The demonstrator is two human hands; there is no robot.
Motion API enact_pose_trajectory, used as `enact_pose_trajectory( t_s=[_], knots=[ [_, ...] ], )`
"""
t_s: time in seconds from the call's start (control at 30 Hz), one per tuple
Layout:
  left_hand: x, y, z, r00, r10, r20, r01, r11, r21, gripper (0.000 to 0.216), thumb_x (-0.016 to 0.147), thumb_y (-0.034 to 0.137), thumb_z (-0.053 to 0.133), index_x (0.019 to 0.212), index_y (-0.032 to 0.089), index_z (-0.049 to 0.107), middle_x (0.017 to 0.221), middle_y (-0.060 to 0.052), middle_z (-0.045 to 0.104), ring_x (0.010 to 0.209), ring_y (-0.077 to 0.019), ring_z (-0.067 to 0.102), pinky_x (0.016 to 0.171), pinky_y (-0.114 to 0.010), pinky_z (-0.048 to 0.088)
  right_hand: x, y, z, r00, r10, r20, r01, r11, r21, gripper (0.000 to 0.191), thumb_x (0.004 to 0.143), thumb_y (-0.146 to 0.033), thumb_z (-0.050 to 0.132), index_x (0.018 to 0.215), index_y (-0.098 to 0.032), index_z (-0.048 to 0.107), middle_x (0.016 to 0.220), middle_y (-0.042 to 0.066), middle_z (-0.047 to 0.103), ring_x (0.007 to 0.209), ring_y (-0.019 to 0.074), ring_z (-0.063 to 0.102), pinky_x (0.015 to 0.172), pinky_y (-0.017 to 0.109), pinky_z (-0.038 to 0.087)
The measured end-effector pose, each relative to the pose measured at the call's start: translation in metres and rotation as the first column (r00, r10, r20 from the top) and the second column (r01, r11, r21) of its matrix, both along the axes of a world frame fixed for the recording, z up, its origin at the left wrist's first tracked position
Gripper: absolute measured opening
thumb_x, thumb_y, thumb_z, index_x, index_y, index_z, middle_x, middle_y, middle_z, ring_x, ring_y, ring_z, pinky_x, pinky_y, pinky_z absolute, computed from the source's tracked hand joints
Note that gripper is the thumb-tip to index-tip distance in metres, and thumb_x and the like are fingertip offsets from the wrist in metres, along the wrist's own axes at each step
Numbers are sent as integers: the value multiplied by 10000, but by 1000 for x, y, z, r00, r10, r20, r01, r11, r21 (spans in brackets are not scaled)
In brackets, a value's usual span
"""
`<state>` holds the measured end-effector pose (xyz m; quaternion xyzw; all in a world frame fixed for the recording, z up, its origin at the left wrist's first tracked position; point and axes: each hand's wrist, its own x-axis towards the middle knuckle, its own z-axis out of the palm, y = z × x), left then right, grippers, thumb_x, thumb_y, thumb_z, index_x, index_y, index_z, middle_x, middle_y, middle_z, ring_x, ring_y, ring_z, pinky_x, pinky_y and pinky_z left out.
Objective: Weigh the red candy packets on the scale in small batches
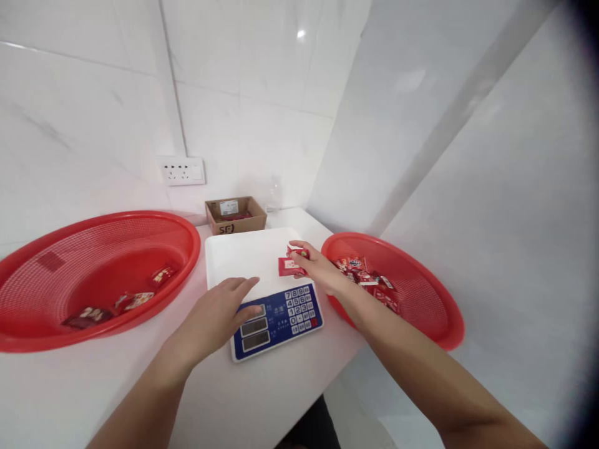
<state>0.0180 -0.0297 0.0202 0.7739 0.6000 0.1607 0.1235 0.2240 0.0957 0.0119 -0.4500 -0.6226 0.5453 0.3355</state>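
The right hand (318, 265) pinched red packets (287, 268) over the scale (238, 255). The left hand (223, 310) had its grip spread near the display (255, 326). Red baskets (193, 240) flanked the scale.

Bright, diffuse light fills the frame; a small glare spot marks the wall (262, 87) at top centre. Dark vignetting curves along the right edge; small print on the scale (277, 315) is soft.

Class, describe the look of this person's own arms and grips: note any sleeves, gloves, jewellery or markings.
The left grip and right grip are bare human hands, with no gloves or rings visible. The left forearm and right forearm show no sleeves, watch, bracelet or clear markings.
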Motion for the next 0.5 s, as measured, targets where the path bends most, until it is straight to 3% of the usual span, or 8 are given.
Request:
enact_pose_trajectory(
  t_s=[0.07, 0.17, 0.23, 0.37, 0.5],
  knots=[
    [1, 2, -4, 999, -26, -25, 27, 999, 27, 478, 898, 418, 423, 1331, 215, 414, 1296, -104, 533, 1192, -249, 481, 944, -383, 407, -22, -5, -11, 999, 40, 32, -40, 999, 6, 320, 867, -319, 485, 1177, -245, 494, 1018, 20, 608, 798, 129, 625, 688, 287, 549],
    [5, 7, -13, 994, -60, -86, 65, 996, 57, 500, 887, 419, 454, 1337, 206, 406, 1356, -108, 479, 1298, -283, 353, 1029, -450, 329, -39, -9, -19, 977, 89, 195, -127, 972, 195, 285, 872, -270, 459, 1138, -211, 540, 1106, 40, 609, 982, 157, 591, 870, 345, 491],
    [10, 10, -18, 990, -59, -129, 66, 997, 49, 534, 874, 423, 481, 1348, 195, 394, 1398, -116, 429, 1335, -305, 284, 1063, -495, 271, -40, -10, -19, 956, 75, 284, -172, 927, 333, 297, 849, -219, 481, 1134, -186, 556, 1169, 57, 592, 1090, 167, 539, 982, 372, 405],
    [17, 15, -25, 981, -31, -192, 40, 998, 44, 570, 860, 434, 501, 1360, 188, 382, 1451, -147, 341, 1362, -328, 206, 1078, -534, 215, -28, -10, -15, 917, 9, 398, -231, 826, 514, 402, 813, -203, 535, 1208, -131, 531, 1268, 120, 529, 1212, 195, 451, 1053, 380, 319],
    [17, 17, -27, 974, -19, -226, 29, 999, 41, 587, 866, 468, 471, 1373, 193, 363, 1460, -156, 319, 1369, -329, 179, 1076, -546, 199, -11, -16, -10, 829, 89, 553, -373, 824, 427, 601, 786, -307, 609, 1339, -160, 424, 1430, 140, 363, 1342, 245, 288, 1086, 429, 259]
  ],
)
